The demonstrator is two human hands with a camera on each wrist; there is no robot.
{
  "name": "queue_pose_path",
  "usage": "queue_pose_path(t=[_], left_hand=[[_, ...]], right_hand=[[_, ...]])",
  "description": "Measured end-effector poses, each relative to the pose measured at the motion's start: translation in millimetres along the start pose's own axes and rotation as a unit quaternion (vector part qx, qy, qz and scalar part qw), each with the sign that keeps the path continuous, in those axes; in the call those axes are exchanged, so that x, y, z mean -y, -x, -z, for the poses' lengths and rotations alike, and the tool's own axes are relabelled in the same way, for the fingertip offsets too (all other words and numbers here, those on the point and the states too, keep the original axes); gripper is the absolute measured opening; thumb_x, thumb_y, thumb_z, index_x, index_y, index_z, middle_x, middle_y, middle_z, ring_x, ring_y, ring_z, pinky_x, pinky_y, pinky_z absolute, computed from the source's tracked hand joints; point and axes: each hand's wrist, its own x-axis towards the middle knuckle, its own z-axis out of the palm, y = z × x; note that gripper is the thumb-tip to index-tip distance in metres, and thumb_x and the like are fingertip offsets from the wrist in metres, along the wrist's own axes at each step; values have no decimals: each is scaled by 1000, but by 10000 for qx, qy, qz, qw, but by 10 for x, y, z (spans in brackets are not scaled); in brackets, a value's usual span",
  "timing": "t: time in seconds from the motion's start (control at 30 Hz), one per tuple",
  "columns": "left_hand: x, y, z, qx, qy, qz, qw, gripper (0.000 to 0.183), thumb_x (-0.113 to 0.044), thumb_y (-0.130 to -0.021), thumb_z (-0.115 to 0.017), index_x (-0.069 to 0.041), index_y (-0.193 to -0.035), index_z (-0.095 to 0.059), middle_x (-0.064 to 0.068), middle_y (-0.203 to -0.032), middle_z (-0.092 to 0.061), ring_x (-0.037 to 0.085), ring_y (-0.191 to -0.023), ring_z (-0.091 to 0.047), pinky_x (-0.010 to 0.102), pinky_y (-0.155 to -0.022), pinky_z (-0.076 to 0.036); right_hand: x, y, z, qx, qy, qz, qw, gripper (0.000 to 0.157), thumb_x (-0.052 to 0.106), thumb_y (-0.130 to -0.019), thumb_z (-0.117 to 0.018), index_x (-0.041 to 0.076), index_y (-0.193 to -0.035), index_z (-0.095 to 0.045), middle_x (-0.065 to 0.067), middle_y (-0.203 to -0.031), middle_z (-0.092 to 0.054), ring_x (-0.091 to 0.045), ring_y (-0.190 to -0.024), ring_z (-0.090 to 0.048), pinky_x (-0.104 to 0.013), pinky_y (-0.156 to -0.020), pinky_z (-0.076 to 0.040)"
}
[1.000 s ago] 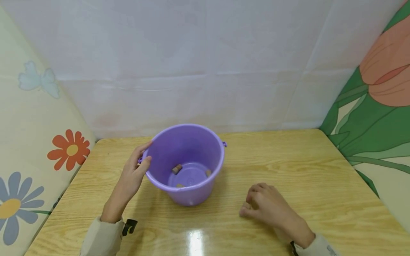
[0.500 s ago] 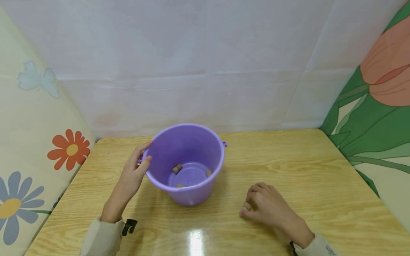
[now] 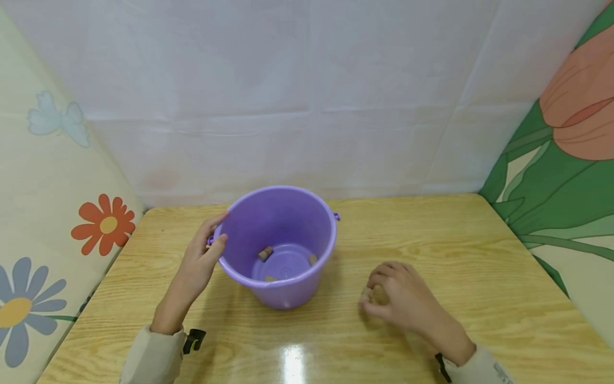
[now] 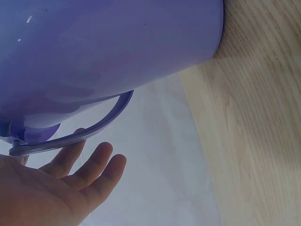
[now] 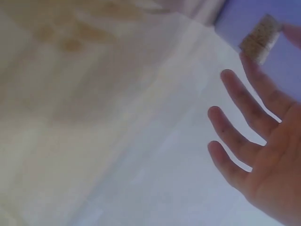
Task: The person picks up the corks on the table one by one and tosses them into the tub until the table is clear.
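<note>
A purple bucket (image 3: 287, 294) stands on the wooden table, tipped slightly in the head view so its inside shows. My left hand (image 3: 195, 261) grips its left rim, thumb inside and fingers outside. In the left wrist view, the bucket's handle (image 4: 101, 126) hangs down beside the loosely spread fingers. Right of the bucket, my right hand (image 3: 408, 298) pinches a small cork (image 5: 261, 38) between thumb and index fingertip, a little above the table. The other three fingers stay apart from it. Inside the bucket lie a brown cork (image 3: 265, 253) and two paler pieces, one partly hidden by the front rim.
The wooden table (image 3: 479, 256) reaches back to a white sheet (image 3: 307, 96). Flower-printed panels flank it, with a red flower (image 3: 103, 224) at left and a large tulip (image 3: 580, 117) at right. A bright reflection lies near the table's front.
My right hand has risen slightly from the table with the cork between thumb and finger. The left hand and the bucket have stayed in place.
</note>
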Motion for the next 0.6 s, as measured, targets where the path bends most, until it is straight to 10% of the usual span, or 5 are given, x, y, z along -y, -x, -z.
queue_pose_path(t=[0.33,0.6], left_hand=[[-5,-3,-6,-31,-16,24,10000,45,-23,-106,-43,-18,-151,-41,18,-130,-55,22,-104,-52,24,-81,-46],[5,-10,-6,-85,-22,-1,10000,45,-22,-106,-44,-18,-150,-42,20,-126,-57,23,-98,-53,24,-78,-46]], right_hand=[[30,-182,186,-688,-53,174,9975,27,50,-79,-76,23,-84,-73,1,-100,-73,-29,-109,-63,-54,-99,-44],[90,-322,323,-2067,-259,500,9768,38,45,-75,-78,10,-90,-76,-6,-99,-74,-30,-103,-63,-54,-96,-44]])
